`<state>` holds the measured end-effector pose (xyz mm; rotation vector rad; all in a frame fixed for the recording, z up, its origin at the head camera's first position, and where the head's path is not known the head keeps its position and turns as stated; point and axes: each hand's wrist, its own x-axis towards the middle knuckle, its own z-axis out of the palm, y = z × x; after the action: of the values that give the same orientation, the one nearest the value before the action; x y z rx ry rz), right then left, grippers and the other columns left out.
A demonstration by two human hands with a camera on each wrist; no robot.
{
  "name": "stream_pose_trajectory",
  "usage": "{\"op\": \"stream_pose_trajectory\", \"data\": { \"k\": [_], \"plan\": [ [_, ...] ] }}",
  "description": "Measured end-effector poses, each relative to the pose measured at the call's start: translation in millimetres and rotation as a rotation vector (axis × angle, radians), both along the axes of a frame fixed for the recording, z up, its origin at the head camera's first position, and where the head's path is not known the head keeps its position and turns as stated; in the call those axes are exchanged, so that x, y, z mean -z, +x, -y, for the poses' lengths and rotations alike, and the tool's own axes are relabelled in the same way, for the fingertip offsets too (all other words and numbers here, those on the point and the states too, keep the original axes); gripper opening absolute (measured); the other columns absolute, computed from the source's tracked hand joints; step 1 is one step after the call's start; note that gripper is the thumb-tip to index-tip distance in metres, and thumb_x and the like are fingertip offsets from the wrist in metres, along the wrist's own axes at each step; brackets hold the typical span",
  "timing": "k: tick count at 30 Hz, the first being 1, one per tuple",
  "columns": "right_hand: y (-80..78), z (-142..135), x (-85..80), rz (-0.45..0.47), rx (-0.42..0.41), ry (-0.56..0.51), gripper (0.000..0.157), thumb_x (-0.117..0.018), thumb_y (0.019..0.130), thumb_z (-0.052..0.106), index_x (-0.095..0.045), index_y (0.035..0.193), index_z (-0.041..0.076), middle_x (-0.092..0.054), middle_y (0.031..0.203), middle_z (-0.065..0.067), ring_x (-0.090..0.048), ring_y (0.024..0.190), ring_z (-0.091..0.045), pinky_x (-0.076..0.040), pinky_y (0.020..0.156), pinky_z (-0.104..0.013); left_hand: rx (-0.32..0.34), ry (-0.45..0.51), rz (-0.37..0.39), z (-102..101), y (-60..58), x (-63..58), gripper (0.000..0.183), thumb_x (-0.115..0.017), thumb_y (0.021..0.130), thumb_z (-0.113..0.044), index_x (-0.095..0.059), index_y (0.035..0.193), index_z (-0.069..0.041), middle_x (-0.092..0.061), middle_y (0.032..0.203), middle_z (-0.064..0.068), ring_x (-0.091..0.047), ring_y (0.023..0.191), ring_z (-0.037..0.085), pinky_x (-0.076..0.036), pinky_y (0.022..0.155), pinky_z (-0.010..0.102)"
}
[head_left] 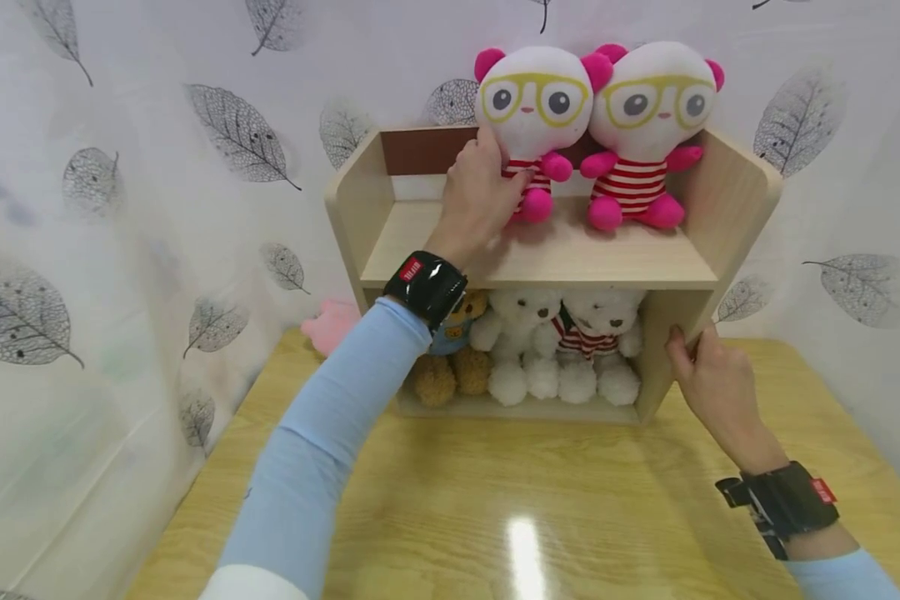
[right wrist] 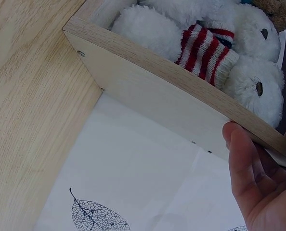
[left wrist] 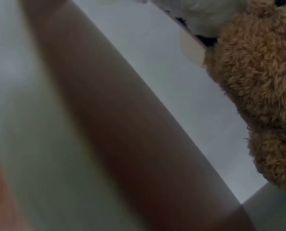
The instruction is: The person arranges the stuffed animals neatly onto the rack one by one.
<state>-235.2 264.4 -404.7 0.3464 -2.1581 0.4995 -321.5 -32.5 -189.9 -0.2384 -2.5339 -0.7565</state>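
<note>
Two plush pandas with pink ears, yellow glasses and red-striped bodies sit side by side on the upper board of a wooden shelf [head_left: 450, 258]. My left hand [head_left: 480, 192] grips the left plush panda [head_left: 536, 112] at its body, the thumb across the striped front. The right plush panda [head_left: 637, 183] leans near the shelf's right wall, its head touching the other's ear. My right hand [head_left: 720, 379] holds the front edge of the shelf's right side panel [right wrist: 172, 96], the thumb on the inner side and fingers outside. The left wrist view shows mostly blurred shelf parts.
In the lower compartment sit a brown teddy bear [head_left: 435, 379], a white bear [head_left: 525, 333] and another white bear in a striped sweater [head_left: 588, 340]. A pink thing [head_left: 333, 325] lies behind the shelf's left side. The shelf stands on a wooden table [head_left: 435, 500] against a leaf-patterned backdrop [head_left: 157, 225].
</note>
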Motion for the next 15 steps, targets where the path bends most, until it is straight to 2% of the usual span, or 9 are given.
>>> {"op": "stream_pose_trajectory", "data": {
  "k": [4,7,11,15],
  "plan": [
    [-0.8,1.1,3.4,-0.013,-0.005,0.009,0.019,-0.058,0.094,0.008,-0.050,0.081,-0.003,-0.041,0.047,-0.009,-0.025,0.041,-0.004,-0.018,0.038,-0.021,-0.048,-0.082,-0.012,-1.7,1.9,6.6,0.040,-0.070,0.094,-0.046,-0.056,0.109,-0.011,-0.066,0.102,0.003,-0.071,0.101,0.022,-0.054,0.079,0.036],
    [-1.0,2.1,3.8,-0.028,-0.003,0.009,0.019,-0.059,0.094,0.008,-0.050,0.082,-0.005,-0.041,0.047,-0.010,-0.024,0.041,-0.004,-0.018,0.038,-0.022,-0.056,-0.102,-0.040,-1.5,3.4,8.3,0.045,-0.071,0.091,-0.053,-0.059,0.108,-0.012,-0.072,0.099,0.003,-0.073,0.094,0.021,-0.053,0.073,0.035],
    [-0.1,3.0,2.3,-0.036,0.002,0.001,0.020,-0.058,0.094,0.009,-0.050,0.083,-0.006,-0.042,0.047,-0.011,-0.028,0.039,-0.009,-0.019,0.038,-0.023,-0.028,-0.093,-0.065,0.8,5.7,8.8,0.043,-0.069,0.092,-0.056,-0.059,0.101,-0.015,-0.070,0.090,-0.001,-0.069,0.086,0.018,-0.050,0.069,0.033],
    [1.9,3.8,0.9,-0.017,-0.001,0.003,0.021,-0.056,0.096,0.010,-0.050,0.084,-0.006,-0.043,0.047,-0.012,-0.031,0.038,-0.013,-0.019,0.038,-0.023,0.029,-0.061,-0.066,2.3,8.3,11.0,0.032,-0.067,0.095,-0.046,-0.058,0.100,-0.016,-0.065,0.088,-0.002,-0.063,0.083,0.015,-0.048,0.069,0.032]
  ]
}}
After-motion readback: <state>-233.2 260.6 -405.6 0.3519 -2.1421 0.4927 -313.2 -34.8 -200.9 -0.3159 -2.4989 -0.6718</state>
